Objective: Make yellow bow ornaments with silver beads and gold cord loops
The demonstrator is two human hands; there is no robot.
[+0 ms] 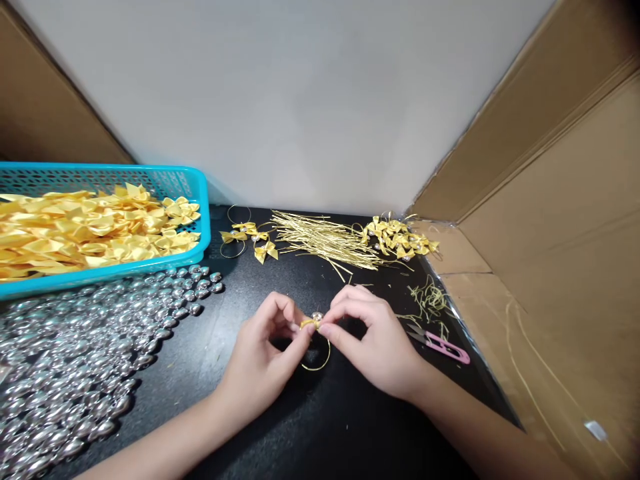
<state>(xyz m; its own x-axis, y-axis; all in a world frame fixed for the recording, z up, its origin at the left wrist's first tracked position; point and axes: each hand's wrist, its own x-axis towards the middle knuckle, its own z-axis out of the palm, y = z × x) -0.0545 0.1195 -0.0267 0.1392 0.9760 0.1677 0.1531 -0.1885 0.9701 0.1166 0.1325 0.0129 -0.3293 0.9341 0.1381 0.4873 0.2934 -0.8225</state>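
Note:
Between both hands, over the black table, is a small yellow bow [311,323] with a shiny silver bead [317,316] at its upper edge. A loop of gold cord [323,365] hangs below it. My left hand [267,347] pinches the bow's left side between thumb and fingers. From the right, my right hand [375,337] closes thumb and index finger at the bow's right edge, beside the bead. The fingertips partly hide the bow.
A blue basket [204,220] of yellow bows stands at the left, behind many silver beads [75,360]. Cut gold cords [325,240] lie at the back between finished bows [265,251] and a bow pile [400,239]. Pink snips [447,348] and cord scraps [430,298] lie right.

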